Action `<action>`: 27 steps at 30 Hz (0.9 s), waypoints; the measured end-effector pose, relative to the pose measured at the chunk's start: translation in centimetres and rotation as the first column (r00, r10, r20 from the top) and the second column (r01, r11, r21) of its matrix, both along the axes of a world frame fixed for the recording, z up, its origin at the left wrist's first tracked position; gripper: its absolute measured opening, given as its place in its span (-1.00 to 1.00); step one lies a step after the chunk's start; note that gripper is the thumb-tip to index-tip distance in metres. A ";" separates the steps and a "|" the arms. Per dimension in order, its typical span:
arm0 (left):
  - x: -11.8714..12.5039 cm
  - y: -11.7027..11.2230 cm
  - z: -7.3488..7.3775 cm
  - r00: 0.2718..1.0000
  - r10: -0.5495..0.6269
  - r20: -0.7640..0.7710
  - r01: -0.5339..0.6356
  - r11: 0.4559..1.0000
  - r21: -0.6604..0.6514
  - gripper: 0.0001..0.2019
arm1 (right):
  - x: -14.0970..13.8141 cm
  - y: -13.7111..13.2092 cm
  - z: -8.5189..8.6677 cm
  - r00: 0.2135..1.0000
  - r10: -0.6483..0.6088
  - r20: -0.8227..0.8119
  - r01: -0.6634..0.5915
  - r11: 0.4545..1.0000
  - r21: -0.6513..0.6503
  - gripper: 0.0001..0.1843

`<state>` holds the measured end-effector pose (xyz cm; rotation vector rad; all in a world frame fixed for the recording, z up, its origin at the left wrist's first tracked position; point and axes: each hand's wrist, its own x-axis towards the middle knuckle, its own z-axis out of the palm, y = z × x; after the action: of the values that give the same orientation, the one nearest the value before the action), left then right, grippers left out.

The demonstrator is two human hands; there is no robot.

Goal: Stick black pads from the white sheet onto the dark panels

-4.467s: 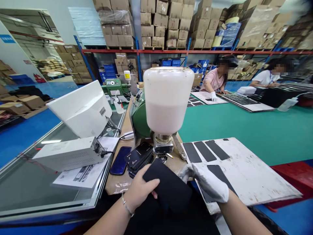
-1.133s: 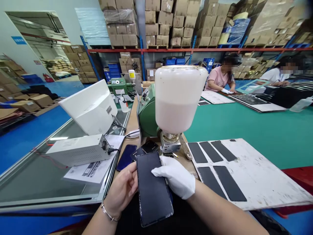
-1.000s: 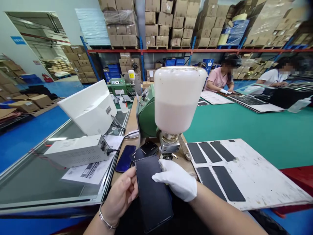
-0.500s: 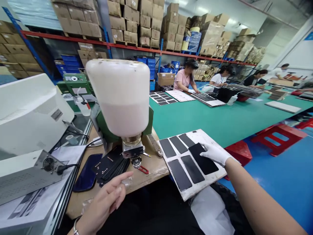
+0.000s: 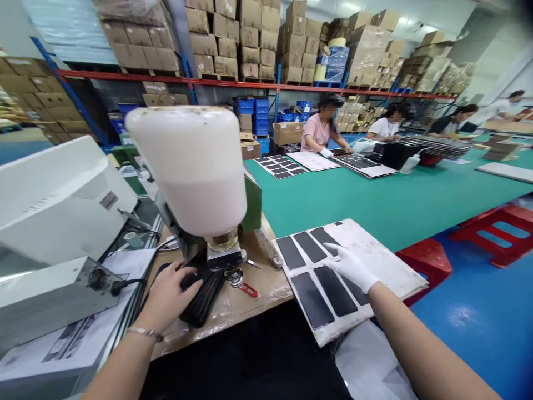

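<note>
- Left hand (image 5: 166, 294), grip apart, rests on a black panel stack (image 5: 204, 297) on the desk (image 5: 254, 300).
- Right gloved hand (image 5: 350, 268), grip apart, touches a white board (image 5: 387, 266); six dark strips (image 5: 312, 300) already lie there.

Bright, even light comes down from the ceiling (image 5: 375, 8) and leaves only soft shadows (a pale glare sits on the blue floor (image 5: 462, 316)), while the wide lens bends the red shelf beam (image 5: 250, 80) toward the softer frame edges.
</note>
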<state>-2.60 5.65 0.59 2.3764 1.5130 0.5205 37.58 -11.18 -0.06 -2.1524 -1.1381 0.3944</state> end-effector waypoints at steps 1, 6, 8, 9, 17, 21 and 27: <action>-0.1 0.6 -0.2 0.997 -0.003 -0.071 0.003 1.000 0.010 -0.61 | -1.4 0.4 -0.3 0.997 0.069 -0.043 -0.069 0.998 0.008 -0.66; -0.1 1.8 -0.8 0.992 0.004 -0.130 -0.013 0.998 -0.066 -0.64 | -9.1 1.0 -1.8 0.841 0.498 -0.211 -0.495 0.866 0.073 -0.51; -0.2 1.9 -0.8 0.992 0.030 -0.122 -0.039 0.997 -0.067 -0.66 | -11.7 0.9 -2.2 0.773 0.584 -0.248 -0.579 0.809 0.100 -0.53; -0.2 2.0 -0.8 0.993 0.038 -0.114 -0.046 0.996 -0.073 -0.67 | -12.8 0.8 -2.2 0.747 0.610 -0.262 -0.605 0.788 0.111 -0.55; -1.6 1.6 -0.5 0.999 0.049 0.000 -0.048 0.992 -0.116 -0.72 | -17.0 0.5 -1.5 0.667 0.648 -0.368 -0.663 0.741 0.102 -0.65; -3.2 -0.4 0.8 0.987 0.084 0.137 -0.059 0.983 -0.175 -0.71 | -17.7 0.8 -1.4 0.614 0.593 -0.521 -0.645 0.757 0.100 -0.69; -4.1 -7.6 1.6 0.700 0.252 0.669 0.264 0.778 -0.570 -0.64 | -19.4 1.1 -1.3 0.509 0.533 -0.676 -0.573 0.796 0.196 -0.59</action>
<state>-6.73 -1.93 2.18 1.3760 1.0529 0.6931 18.23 -10.09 -1.33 -1.3454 -1.3015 1.4297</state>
